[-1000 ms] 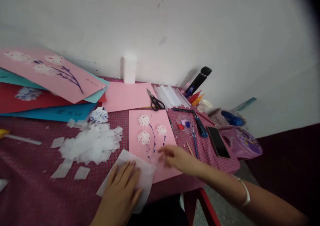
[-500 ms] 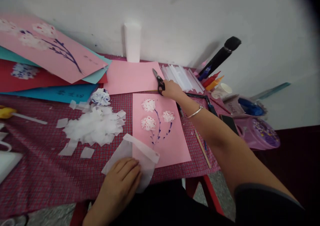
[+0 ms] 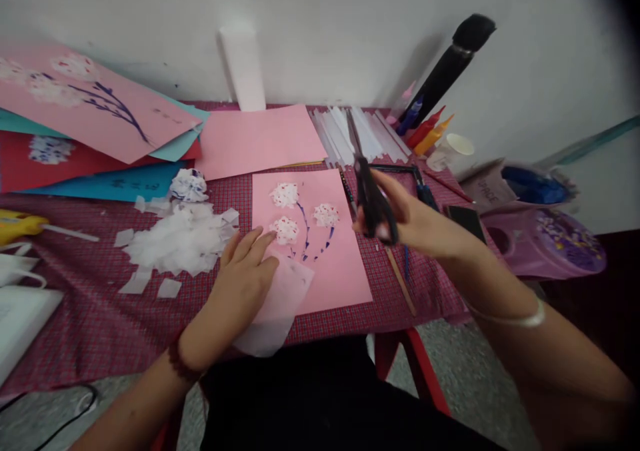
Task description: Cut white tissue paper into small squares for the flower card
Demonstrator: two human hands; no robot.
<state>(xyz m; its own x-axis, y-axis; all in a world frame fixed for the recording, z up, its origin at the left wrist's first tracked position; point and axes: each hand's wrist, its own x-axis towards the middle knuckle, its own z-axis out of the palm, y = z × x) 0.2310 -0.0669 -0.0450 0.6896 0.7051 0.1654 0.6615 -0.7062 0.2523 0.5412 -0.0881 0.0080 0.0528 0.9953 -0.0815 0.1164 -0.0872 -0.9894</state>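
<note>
My right hand point(image 3: 407, 218) grips the black-handled scissors point(image 3: 367, 184) by their handles, raised above the table's right side with the blades pointing away from me. Its fingers are partly hidden behind the handles. My left hand point(image 3: 245, 271) lies with fingers stretched out and apart over a thin, translucent white sheet of paper point(image 3: 280, 298). That sheet overlaps the lower left of a pink card point(image 3: 340, 271). On the card are three white blossoms flecked with red and dark blue painted stems. Left of this hand is a heap of small white paper squares point(image 3: 175, 241).
A blank pink sheet point(image 3: 260, 138) lies behind, beside clear glue sticks point(image 3: 370, 134). Finished pictures point(image 3: 100, 118) are stacked at left, near a yellow glue gun point(image 3: 20, 224). Paint bottles point(image 3: 433, 131), a paper cup point(image 3: 450, 151) and a purple container point(image 3: 545, 244) stand at right.
My right hand has lifted the scissors from the blank pink sheet and brought them nearer me and to the right. My left hand has shifted up, its fingers now spread over the white sheet.
</note>
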